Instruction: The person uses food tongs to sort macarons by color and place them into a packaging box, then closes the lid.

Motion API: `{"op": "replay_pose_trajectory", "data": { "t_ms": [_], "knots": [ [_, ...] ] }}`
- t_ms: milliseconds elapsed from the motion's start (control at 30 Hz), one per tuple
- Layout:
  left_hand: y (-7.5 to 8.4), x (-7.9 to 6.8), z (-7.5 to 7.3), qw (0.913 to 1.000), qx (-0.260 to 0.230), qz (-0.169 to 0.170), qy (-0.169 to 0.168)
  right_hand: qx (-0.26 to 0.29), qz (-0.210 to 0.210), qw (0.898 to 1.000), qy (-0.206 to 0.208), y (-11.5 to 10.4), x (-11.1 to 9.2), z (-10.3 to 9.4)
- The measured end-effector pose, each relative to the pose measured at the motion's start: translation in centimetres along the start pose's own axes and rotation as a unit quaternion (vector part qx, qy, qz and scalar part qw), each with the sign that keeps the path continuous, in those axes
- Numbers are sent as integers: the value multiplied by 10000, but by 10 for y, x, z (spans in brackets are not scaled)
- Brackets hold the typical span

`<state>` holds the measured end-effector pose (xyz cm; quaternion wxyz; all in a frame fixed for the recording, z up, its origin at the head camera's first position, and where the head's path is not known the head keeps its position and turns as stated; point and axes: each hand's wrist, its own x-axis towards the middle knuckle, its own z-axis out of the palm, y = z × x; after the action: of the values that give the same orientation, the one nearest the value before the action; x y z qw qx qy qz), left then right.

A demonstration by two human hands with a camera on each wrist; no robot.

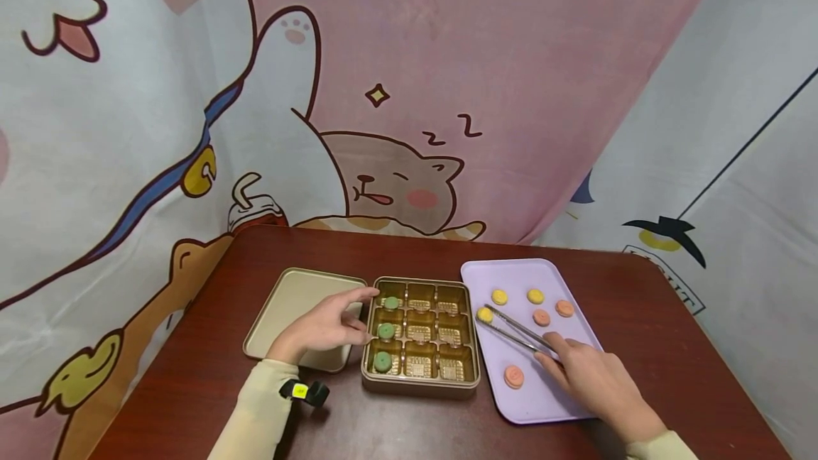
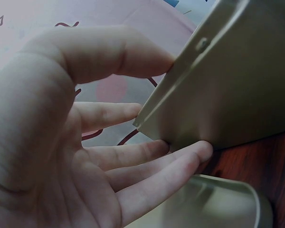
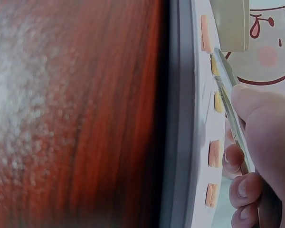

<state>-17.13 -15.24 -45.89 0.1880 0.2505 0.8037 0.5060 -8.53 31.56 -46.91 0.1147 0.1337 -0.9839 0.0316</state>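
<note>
My right hand [image 1: 597, 382] grips a pair of metal tongs [image 1: 511, 336] above a lilac tray [image 1: 543, 403]. The tongs' tips stand on either side of a yellow macaron [image 1: 485, 314] near the tray's left edge; whether they squeeze it I cannot tell. In the right wrist view, fingers and thumb wrap around the tongs [image 3: 235, 121]. My left hand [image 1: 326, 325] touches the left side of a gold box [image 1: 422, 387] with its fingers extended. Inside this divided box, green macarons [image 1: 386, 331] fill the left column of compartments; the middle and right columns hold nothing.
Two more yellow macarons [image 1: 535, 296] and three pink macarons [image 1: 514, 376] lie on the tray. A gold lid [image 1: 300, 293] lies on the brown table [image 1: 409, 428], partly under my left hand. Behind hangs a cartoon-printed cloth [image 1: 511, 91].
</note>
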Motion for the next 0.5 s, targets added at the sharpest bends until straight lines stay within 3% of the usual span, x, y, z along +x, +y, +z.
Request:
{"op": "replay_pose_trajectory", "data": {
  "t_ms": [500],
  "knots": [
    [1,-1,-1,10000,-68,8,-20,-48,-142,9996,220,0,0,4]
  ]
}}
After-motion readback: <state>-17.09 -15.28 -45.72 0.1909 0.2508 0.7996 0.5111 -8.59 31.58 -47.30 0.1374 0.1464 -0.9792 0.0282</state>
